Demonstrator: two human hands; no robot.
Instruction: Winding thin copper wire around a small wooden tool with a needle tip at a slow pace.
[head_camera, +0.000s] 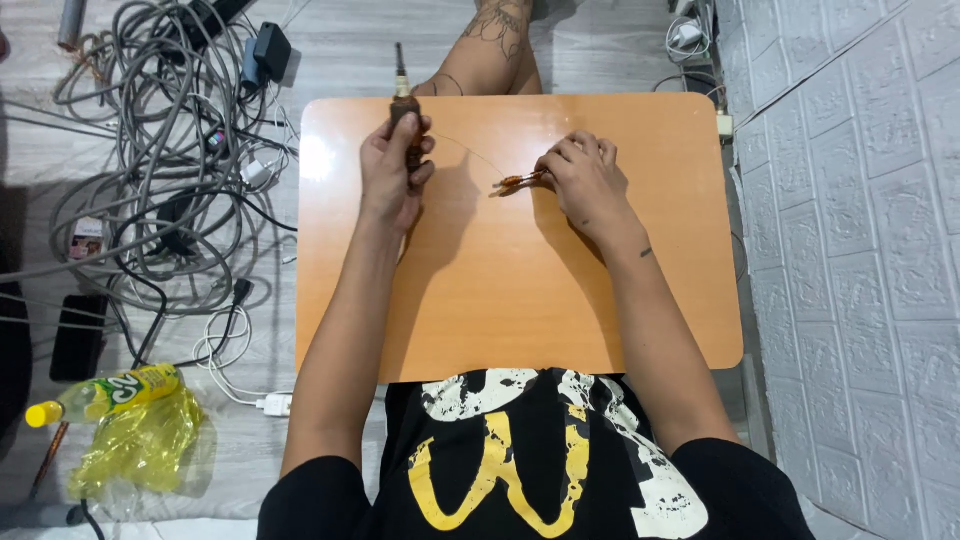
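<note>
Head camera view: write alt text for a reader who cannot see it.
A person's left hand grips a brown-handled tool upright over an orange table, while the right hand pinches a small orange piece. Tangled cables cover the floor.

The left hand (393, 168) is closed around a dark-handled tool (404, 105) held upright over the far edge of an orange table (520, 300). A thin wire (468, 152) runs from it to the right hand (583, 178), whose fingertips pinch a small orange-brown piece (516, 181) just above the tabletop. Tangled grey cables (165, 150) lie on the floor to the left, near a yellow-capped bottle (100, 395).
</note>
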